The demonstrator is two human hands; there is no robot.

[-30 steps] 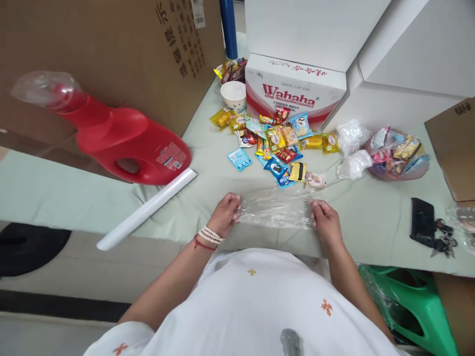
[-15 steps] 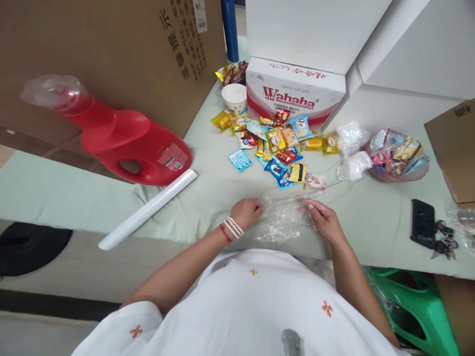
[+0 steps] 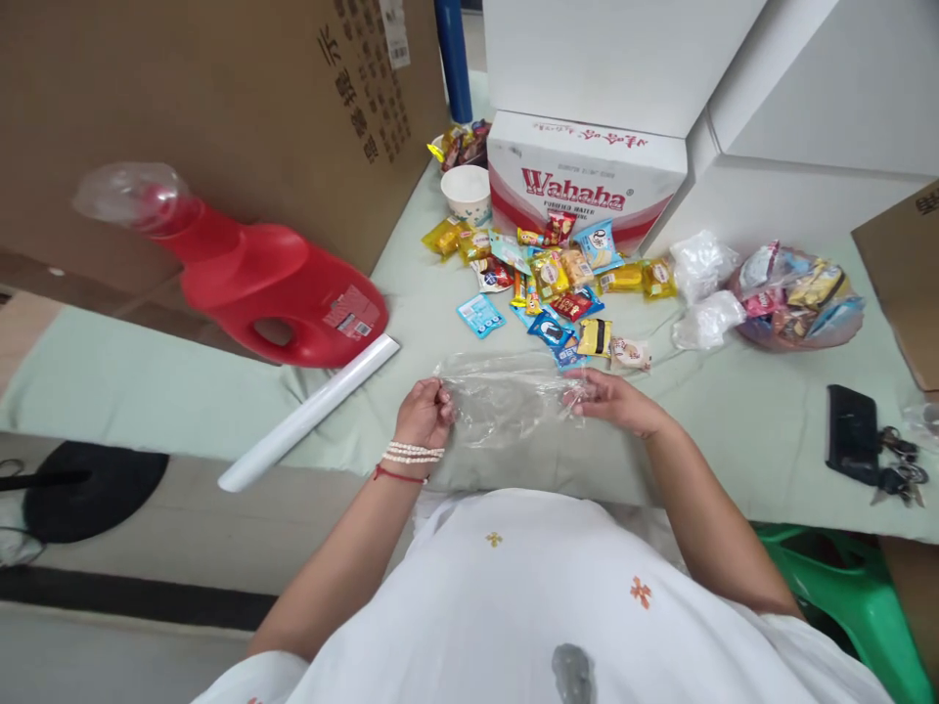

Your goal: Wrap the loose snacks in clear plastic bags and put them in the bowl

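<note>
A clear plastic bag [image 3: 506, 399] is held just above the pale green table [image 3: 183, 391] in front of me. My left hand [image 3: 424, 413], with bead bracelets at the wrist, pinches the bag's left edge. My right hand [image 3: 612, 399] grips its right edge with fingers closed on the film. Just beyond the bag lies a scatter of small snack packets [image 3: 558, 284], blue, yellow and red.
A red detergent jug [image 3: 271, 293] lies on its side at the left beside a white roll [image 3: 312, 411]. A Wahaha carton [image 3: 587, 181] and a paper cup [image 3: 467, 191] stand behind the snacks. At the right are a filled snack bag [image 3: 796, 293], crumpled plastic bags [image 3: 700, 288], a black phone [image 3: 851, 432] and keys [image 3: 899, 469].
Both hands shifted left and slightly forward with the bag. The bag went from stretched wide, to crumpled between the hands, to held open again nearer the snacks.
</note>
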